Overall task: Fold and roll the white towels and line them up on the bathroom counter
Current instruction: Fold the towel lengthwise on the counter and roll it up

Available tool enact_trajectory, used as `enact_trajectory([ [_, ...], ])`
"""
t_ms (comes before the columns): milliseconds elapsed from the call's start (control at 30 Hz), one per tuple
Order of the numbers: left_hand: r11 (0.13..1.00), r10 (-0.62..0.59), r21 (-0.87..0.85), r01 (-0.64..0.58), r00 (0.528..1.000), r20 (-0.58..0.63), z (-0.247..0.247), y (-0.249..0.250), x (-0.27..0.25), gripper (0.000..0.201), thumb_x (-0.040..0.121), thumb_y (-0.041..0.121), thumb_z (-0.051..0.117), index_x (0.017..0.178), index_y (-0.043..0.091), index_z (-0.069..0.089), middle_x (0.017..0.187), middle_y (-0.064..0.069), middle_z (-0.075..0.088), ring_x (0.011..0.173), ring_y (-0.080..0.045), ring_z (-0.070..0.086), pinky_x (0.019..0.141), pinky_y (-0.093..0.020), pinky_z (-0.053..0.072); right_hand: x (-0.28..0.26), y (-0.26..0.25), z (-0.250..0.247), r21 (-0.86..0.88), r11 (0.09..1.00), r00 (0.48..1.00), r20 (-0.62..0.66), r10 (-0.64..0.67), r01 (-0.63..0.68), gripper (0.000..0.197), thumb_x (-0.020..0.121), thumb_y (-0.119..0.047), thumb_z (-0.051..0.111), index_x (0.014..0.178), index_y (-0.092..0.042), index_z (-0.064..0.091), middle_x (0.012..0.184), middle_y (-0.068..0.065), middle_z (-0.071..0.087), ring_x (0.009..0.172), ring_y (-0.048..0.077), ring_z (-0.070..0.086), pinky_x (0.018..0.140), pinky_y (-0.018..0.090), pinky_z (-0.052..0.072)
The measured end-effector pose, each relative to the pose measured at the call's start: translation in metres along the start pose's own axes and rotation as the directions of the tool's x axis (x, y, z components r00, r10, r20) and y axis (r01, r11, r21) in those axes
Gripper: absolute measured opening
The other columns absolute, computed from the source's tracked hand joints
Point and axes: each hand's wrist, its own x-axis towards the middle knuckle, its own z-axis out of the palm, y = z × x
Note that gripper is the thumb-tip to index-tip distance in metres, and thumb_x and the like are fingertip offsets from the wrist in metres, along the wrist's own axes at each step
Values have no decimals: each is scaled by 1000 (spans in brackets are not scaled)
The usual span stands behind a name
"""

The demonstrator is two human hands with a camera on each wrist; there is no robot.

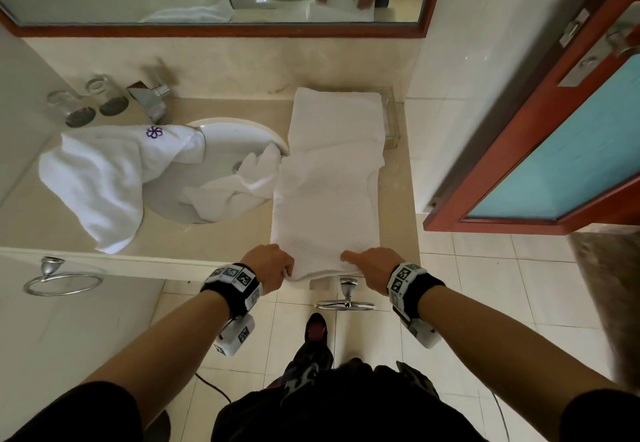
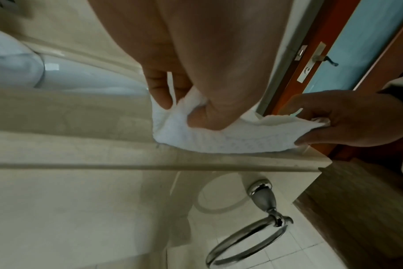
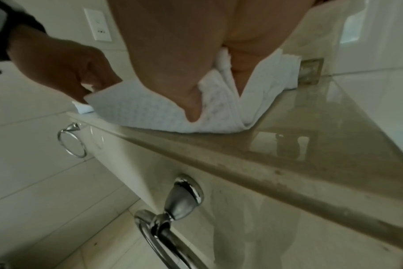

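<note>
Counter (image 1: pixel 221 237) of beige stone fills the width of the room, its far left end cut off by the wall. Next in size, a long folded white towel (image 1: pixel 329 178) lies lengthwise on the right part of the counter, its far end against a clear tray (image 1: pixel 393 119) that it mostly hides. A second, unfolded towel with a purple emblem (image 1: pixel 104 171) sprawls over the left of the counter and droops into the sink (image 1: pixel 239 136), covering much of the basin. Both hands work the near end of the folded towel at the counter's front edge. The left hand (image 1: pixel 268 265) pinches the left corner, thumb under and fingers (image 2: pixel 161 92) curled over the cloth. The right hand (image 1: pixel 372 265) grips the right corner the same way, thumb lying on top; its fingertips are buried in the fabric. Two glasses (image 1: pixel 86 100) stand blurred beside the tap (image 1: pixel 152 95). Chrome towel rings (image 1: pixel 343 297) hang below, the nearer one partly hidden by the counter's lip.
</note>
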Motion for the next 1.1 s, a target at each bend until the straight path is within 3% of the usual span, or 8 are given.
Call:
enact_trajectory([
  [100,999,-42,21,43,999,-21,7,8,4,21,81,10,52,92,25,61,102,-3,61,92,-26,60,77,-33,51,2,1,2,9,1000,1000,-3,23,-22,19,96,-24,43,111,-28,54,89,3,60,81,27,58,71,32,46],
  [200,985,18,174,-11,999,-40,19,15,4,30,82,22,60,111,25,52,107,0,58,102,-25,55,79,-33,43,6,1,7,-34,999,1000,-10,22,-22,29,100,-43,36,108,-24,58,96,5,63,88,27,61,73,33,45],
  [500,987,1,158,33,978,-210,-11,3,20,17,100,25,44,114,22,53,101,0,62,87,-24,63,68,-34,48,23,25,-11,-165,985,995,-93,44,-59,27,103,-24,34,125,-21,50,111,9,64,98,27,63,71,29,36],
  [667,979,26,202,32,960,-279,-39,-2,39,24,95,15,50,115,22,61,108,2,66,97,-22,62,79,-32,43,34,32,-27,-149,984,960,-275,53,-98,28,93,-5,44,117,-12,56,111,8,62,103,29,60,71,36,47],
  [833,995,100,-1,-101,989,-108,8,-5,20,22,92,8,50,108,16,64,114,0,62,106,-21,56,86,-33,47,17,29,17,-239,961,964,-190,-188,140,19,72,0,72,86,-12,70,87,5,67,83,26,62,57,33,50],
  [967,1000,18,8,-17,990,-137,30,6,6,17,86,8,49,100,17,55,104,2,56,98,-22,54,70,-33,43,14,18,32,-210,953,952,-167,-255,219,25,49,-19,87,60,-20,64,69,-4,63,61,18,60,43,25,46],
  [1033,1000,-10,21,13,989,-149,33,11,4,21,87,6,48,105,16,52,104,2,53,99,-22,52,65,-34,40,13,16,32,-202,960,953,-197,-232,192,25,52,-22,85,67,-17,66,79,-1,67,67,20,63,46,27,49],
  [1100,1000,-2,-4,1,980,-197,34,11,7,23,85,2,52,104,15,54,100,0,55,95,-23,53,61,-35,42,11,13,28,-156,978,975,-156,-159,135,18,74,-14,72,91,-10,69,107,6,68,93,28,64,62,35,54],
])
